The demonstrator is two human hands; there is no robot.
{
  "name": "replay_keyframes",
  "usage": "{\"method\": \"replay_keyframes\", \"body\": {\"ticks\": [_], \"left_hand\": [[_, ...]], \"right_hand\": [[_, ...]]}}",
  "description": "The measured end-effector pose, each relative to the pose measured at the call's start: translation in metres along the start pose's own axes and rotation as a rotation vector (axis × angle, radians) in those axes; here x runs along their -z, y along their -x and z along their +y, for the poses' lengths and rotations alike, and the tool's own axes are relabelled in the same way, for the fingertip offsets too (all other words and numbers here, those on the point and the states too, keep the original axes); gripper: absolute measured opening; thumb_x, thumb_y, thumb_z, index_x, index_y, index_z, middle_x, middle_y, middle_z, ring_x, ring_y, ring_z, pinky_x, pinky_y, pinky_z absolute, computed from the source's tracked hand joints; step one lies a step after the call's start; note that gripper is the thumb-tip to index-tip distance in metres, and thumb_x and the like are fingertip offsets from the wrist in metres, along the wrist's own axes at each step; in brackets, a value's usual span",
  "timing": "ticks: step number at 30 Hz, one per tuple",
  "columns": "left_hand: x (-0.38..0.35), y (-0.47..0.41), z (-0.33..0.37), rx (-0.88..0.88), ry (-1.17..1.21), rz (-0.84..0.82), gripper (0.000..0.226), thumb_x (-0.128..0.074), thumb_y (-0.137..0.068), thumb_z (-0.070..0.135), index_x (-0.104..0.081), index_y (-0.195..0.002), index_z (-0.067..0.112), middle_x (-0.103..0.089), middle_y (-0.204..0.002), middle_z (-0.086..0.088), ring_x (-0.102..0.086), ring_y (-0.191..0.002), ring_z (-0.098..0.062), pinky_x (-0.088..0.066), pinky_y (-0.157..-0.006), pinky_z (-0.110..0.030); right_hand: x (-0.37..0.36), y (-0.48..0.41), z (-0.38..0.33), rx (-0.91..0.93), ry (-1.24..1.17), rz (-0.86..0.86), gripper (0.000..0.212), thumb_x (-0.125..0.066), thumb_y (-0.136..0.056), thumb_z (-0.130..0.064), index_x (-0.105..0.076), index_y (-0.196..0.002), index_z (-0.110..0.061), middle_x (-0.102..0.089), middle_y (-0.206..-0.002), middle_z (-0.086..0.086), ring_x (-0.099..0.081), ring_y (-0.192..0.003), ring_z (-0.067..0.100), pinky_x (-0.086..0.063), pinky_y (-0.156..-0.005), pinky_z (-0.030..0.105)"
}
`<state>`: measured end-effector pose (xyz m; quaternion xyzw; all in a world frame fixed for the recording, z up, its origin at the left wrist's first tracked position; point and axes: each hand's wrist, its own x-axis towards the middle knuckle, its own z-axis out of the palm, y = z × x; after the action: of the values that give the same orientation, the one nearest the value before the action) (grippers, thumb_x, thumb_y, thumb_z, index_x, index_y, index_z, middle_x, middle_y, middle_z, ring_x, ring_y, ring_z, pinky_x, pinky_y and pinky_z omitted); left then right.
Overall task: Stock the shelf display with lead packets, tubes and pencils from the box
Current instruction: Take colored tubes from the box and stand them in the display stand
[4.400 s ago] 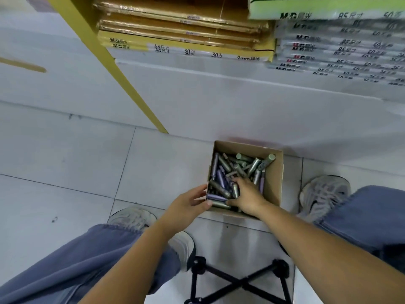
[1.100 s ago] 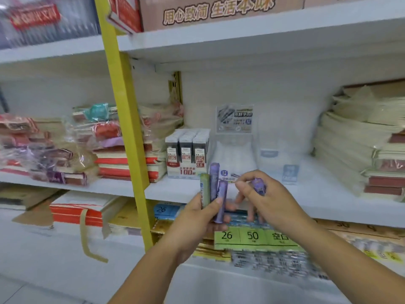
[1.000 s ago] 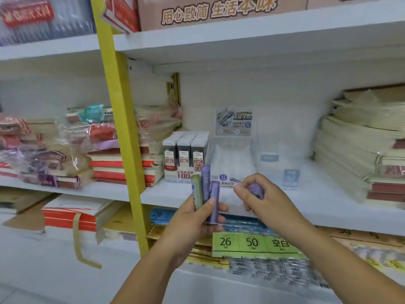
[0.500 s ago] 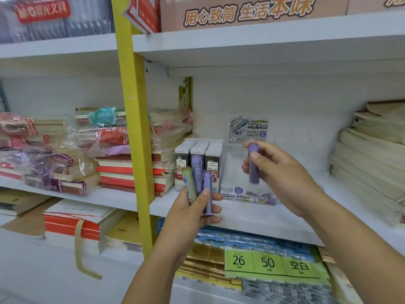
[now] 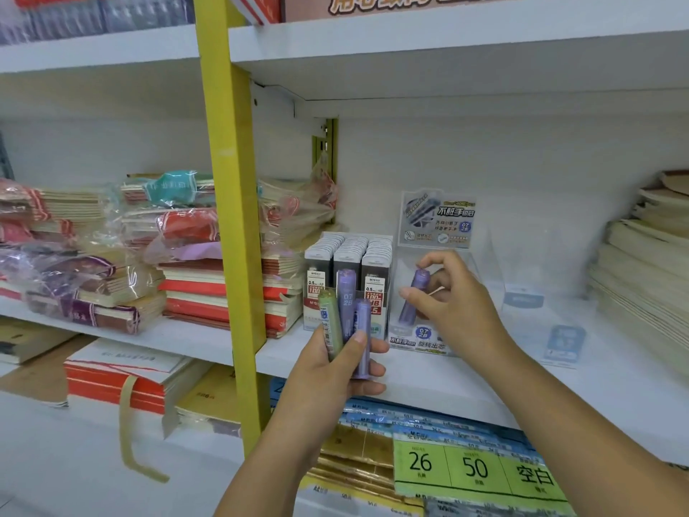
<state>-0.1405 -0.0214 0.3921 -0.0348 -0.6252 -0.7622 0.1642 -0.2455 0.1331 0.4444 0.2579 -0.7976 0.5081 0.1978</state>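
Fingers [image 5: 434, 260] of the right hand [image 5: 453, 307] pinch a purple tube [image 5: 418, 281], tilted, inside the clear display [image 5: 481, 255]; its lower end blurs behind the front label [image 5: 417, 343]. Half a second ago it was higher. The left hand [image 5: 332, 371] grips three tubes [image 5: 346, 304] nearer, to the left.

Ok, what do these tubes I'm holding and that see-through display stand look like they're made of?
Tubes: probably plastic, smooth with a soft satin sheen, pastel purple and green, print on the barrels. Display stand: clear, glossy, likely acrylic or similar plastic; the shelf's back wall shows through it.
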Motion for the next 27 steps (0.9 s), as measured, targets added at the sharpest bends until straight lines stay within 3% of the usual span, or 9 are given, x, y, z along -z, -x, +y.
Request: {"method": "replay_keyframes", "body": {"ticks": [5,9,14,19,23,25,27], "left_hand": [[-0.002,0.001,-0.001,0.009,-0.027,0.02,0.022,-0.052,-0.1,0.028,-0.061,-0.117,0.017,-0.076,-0.094,-0.003,-0.069,-0.074,-0.016,-0.059,-0.067,-0.029],[-0.002,0.002,-0.001,0.021,-0.034,0.015,0.023,-0.052,-0.1,0.028,-0.061,-0.117,0.015,-0.076,-0.093,-0.002,-0.069,-0.075,-0.016,-0.059,-0.067,-0.028],[-0.002,0.002,-0.002,0.026,-0.042,-0.001,0.029,-0.054,-0.097,0.031,-0.06,-0.121,0.016,-0.076,-0.096,-0.002,-0.07,-0.078,-0.016,-0.059,-0.069,-0.029],[-0.005,0.005,0.001,0.012,-0.04,-0.022,0.046,-0.059,-0.084,0.044,-0.062,-0.122,0.019,-0.076,-0.101,-0.004,-0.069,-0.079,-0.014,-0.058,-0.067,-0.026],[-0.009,0.006,0.003,0.009,-0.009,-0.052,0.048,-0.06,-0.082,0.046,-0.061,-0.124,0.022,-0.076,-0.104,-0.006,-0.067,-0.077,-0.013,-0.054,-0.06,-0.023],[-0.012,0.007,0.003,0.008,0.012,-0.071,0.046,-0.061,-0.083,0.046,-0.062,-0.124,0.024,-0.076,-0.105,-0.007,-0.067,-0.076,-0.012,-0.052,-0.058,-0.022],[-0.014,0.008,0.004,0.015,0.028,-0.088,0.046,-0.061,-0.084,0.046,-0.063,-0.123,0.024,-0.076,-0.106,-0.008,-0.067,-0.076,-0.012,-0.052,-0.057,-0.022]], "right_hand": [[0.001,0.011,0.005,0.049,0.005,-0.024,0.026,-0.072,-0.085,-0.03,-0.053,-0.094,-0.045,-0.066,-0.08,-0.008,-0.065,-0.068,0.006,-0.05,-0.056,0.022],[0.005,0.014,0.005,0.048,0.025,-0.083,0.032,-0.065,-0.089,-0.013,-0.06,-0.097,-0.043,-0.067,-0.089,-0.017,-0.063,-0.081,-0.002,-0.052,-0.066,0.014],[0.011,0.012,0.005,0.015,0.058,-0.125,0.029,-0.068,-0.087,-0.011,-0.066,-0.103,-0.035,-0.069,-0.089,-0.015,-0.064,-0.081,0.0,-0.051,-0.07,0.015],[0.017,0.014,0.002,0.005,0.065,-0.173,0.036,-0.061,-0.093,-0.014,-0.062,-0.125,-0.032,-0.068,-0.103,-0.014,-0.063,-0.098,0.001,-0.052,-0.089,0.025],[0.02,0.024,-0.015,0.178,0.125,0.002,0.03,-0.058,-0.095,-0.023,-0.062,-0.122,-0.035,-0.062,-0.103,-0.018,-0.057,-0.094,0.001,-0.054,-0.078,0.032],[0.021,0.029,-0.026,0.226,0.081,-0.011,0.023,-0.058,-0.094,-0.028,-0.065,-0.111,-0.041,-0.065,-0.095,-0.019,-0.059,-0.087,-0.001,-0.05,-0.072,0.019],[0.017,0.035,-0.033,0.153,-0.08,-0.148,0.024,-0.062,-0.092,-0.024,-0.068,-0.11,-0.04,-0.07,-0.093,-0.017,-0.063,-0.084,-0.004,-0.046,-0.066,0.007]]}}
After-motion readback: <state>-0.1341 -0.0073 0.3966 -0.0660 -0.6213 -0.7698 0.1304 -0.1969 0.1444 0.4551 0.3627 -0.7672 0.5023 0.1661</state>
